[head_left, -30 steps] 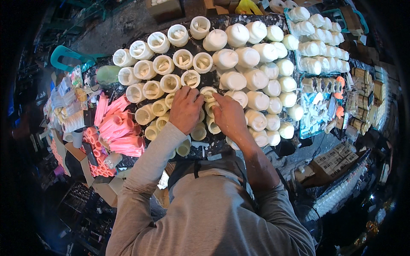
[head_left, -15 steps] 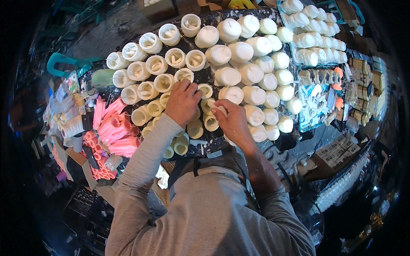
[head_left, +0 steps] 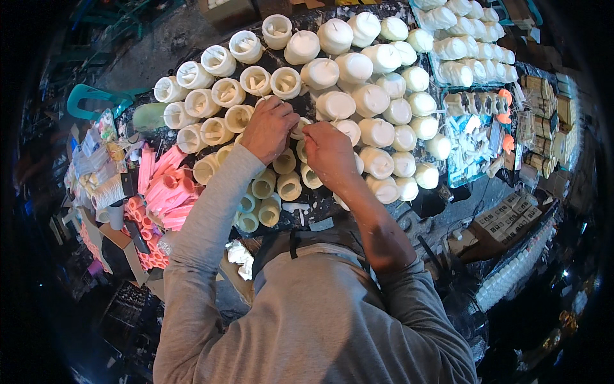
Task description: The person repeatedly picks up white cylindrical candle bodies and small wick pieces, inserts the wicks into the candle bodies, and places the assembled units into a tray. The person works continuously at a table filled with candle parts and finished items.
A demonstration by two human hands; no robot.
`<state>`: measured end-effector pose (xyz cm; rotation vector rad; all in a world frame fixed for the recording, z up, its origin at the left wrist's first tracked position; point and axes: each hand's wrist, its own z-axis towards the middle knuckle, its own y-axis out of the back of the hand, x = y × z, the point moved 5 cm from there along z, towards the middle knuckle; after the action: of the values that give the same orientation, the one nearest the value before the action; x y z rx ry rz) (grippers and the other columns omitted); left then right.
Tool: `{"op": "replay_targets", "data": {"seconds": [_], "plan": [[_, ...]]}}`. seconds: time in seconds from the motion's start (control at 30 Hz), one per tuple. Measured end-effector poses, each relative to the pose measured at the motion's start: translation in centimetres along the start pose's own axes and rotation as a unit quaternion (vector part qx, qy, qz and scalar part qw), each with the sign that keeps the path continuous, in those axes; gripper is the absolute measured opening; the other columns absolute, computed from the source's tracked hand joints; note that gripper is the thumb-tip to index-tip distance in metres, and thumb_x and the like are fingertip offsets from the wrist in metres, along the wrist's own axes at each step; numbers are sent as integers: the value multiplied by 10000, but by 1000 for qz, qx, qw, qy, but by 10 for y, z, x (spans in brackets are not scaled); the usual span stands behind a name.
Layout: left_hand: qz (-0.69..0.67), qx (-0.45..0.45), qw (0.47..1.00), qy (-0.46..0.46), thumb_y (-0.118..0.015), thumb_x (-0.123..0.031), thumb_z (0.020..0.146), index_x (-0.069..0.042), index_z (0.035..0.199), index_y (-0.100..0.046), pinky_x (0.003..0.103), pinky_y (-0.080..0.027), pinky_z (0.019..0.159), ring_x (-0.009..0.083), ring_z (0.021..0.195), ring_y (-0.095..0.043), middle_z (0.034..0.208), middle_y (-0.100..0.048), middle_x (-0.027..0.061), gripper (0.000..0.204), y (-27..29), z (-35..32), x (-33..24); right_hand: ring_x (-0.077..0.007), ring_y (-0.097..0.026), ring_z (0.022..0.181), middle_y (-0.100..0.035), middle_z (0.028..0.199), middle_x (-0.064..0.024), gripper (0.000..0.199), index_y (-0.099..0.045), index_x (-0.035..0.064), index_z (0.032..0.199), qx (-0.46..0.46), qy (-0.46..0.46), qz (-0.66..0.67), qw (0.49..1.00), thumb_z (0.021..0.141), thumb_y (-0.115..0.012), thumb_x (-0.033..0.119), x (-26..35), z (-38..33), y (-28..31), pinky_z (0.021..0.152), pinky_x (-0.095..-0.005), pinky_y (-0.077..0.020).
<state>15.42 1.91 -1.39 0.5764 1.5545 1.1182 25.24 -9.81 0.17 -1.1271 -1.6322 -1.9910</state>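
Among rows of white wax cups, my left hand (head_left: 271,131) rests over one cup with its fingers bent and pressed together. Close beside it my right hand (head_left: 329,153) is closed in a pinch at the rim of a neighbouring cup (head_left: 299,129). Whatever the fingertips hold is hidden. Beyond my hands stand open cups (head_left: 256,80) with pale chunks and wicks inside. On the near side, several hollow cups (head_left: 289,187) show open mouths. To the right are filled white candles (head_left: 336,104) with wicks on top.
Pink tubes (head_left: 167,187), a spool of white cord (head_left: 109,193) and plastic bags lie at the left. A teal chair (head_left: 89,102) stands beyond. At the right are wrapped white pieces (head_left: 455,73) in a tray and a blue-green tray (head_left: 455,173) of white scraps.
My right hand has moved left and away from me, up beside the left hand. The pale piece in its fingers is now out of sight. My left hand has shifted slightly.
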Motion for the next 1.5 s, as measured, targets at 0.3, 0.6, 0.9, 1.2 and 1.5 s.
{"op": "replay_targets", "data": {"seconds": [0.3, 0.6, 0.9, 1.2, 1.5], "plan": [[-23, 14, 1000, -8, -705, -88, 752, -81, 907, -716, 412, -481, 875, 281, 975, -572, 918, -634, 62, 156, 0, 0, 3, -401, -674, 878, -690, 933, -155, 178, -679, 42, 1064, 111, -4, -75, 991, 893, -636, 68, 3, 11, -19, 785, -503, -540], [-43, -32, 998, 20, -729, -57, 805, -68, 1033, -705, 393, -518, 856, 311, 959, -599, 961, -648, 93, 230, 12, -17, 1, -369, -698, 1025, -707, 1076, -210, 238, -676, 2, 1170, 26, -80, 51, 995, 936, -645, 33, 4, -33, 47, 881, -444, -551], [10, -9, 999, 49, -765, -207, 826, -50, 1057, -690, 449, -474, 944, 298, 1069, -559, 1034, -615, 80, 289, -11, -45, -63, -397, -721, 942, -728, 995, -233, 213, -679, 1, 1145, 95, -122, -62, 986, 953, -669, 92, -1, -60, 42, 802, -437, -571], [53, -42, 996, 54, -633, -170, 855, -54, 928, -705, 421, -444, 885, 277, 1037, -545, 972, -607, 85, 155, -19, -58, -61, -428, -685, 755, -695, 834, -216, 151, -669, 53, 1012, 65, -109, -77, 989, 949, -670, 190, 0, -49, 18, 659, -514, -529], [18, -43, 997, 64, -642, -164, 836, -56, 911, -670, 427, -446, 893, 308, 1035, -538, 982, -589, 104, 134, -20, -61, -61, -356, -711, 752, -697, 841, -165, 175, -624, 56, 984, 69, -23, -165, 984, 958, -632, 228, 16, -52, 3, 649, -487, -567]]}}
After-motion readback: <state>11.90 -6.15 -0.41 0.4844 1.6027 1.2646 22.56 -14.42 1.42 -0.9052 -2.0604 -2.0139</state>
